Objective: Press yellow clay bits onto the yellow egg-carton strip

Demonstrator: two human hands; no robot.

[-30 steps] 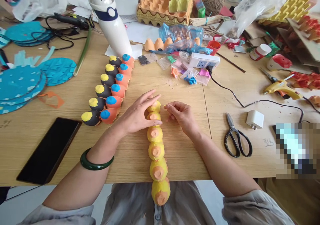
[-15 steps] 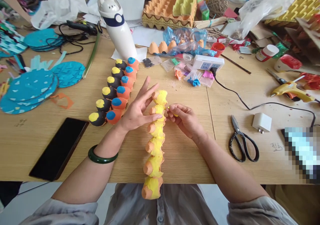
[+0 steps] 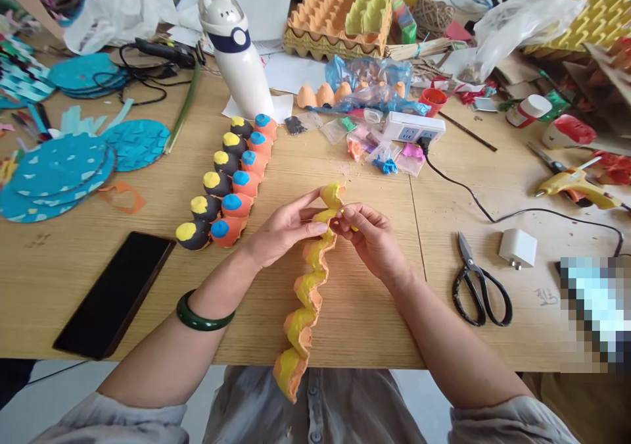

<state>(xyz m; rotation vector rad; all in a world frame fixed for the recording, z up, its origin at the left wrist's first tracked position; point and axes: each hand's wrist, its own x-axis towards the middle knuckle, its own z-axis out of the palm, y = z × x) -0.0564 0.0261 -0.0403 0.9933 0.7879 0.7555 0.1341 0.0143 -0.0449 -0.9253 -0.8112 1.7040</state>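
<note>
A strip of egg carton cups [image 3: 311, 281], orange with a yellow clay-like coating, runs from mid-table past the front edge. It is tilted, so its open, jagged side partly faces right. My left hand [image 3: 286, 232] grips it near the far end, thumb on top and fingers behind. My right hand [image 3: 372, 237] pinches a small bit of yellow clay [image 3: 353, 227] against the strip's right edge; most of the clay is hidden by the fingers. Left of my hands stand two joined-looking rows of cups, black with yellow tops [image 3: 217, 182] and orange with blue tops [image 3: 241, 179].
A phone [image 3: 114, 294] lies at left, scissors [image 3: 473, 270] at right beside a white charger [image 3: 517, 248]. A power strip [image 3: 414, 127], clay packets [image 3: 384, 161] and a white bottle [image 3: 241, 69] stand farther back. A glue gun [image 3: 574, 184] lies far right.
The strip has been rolled, turning its hollow side toward the right, and its far end has shifted right. My left hand has moved right, its raised fingers now closed behind the strip.
</note>
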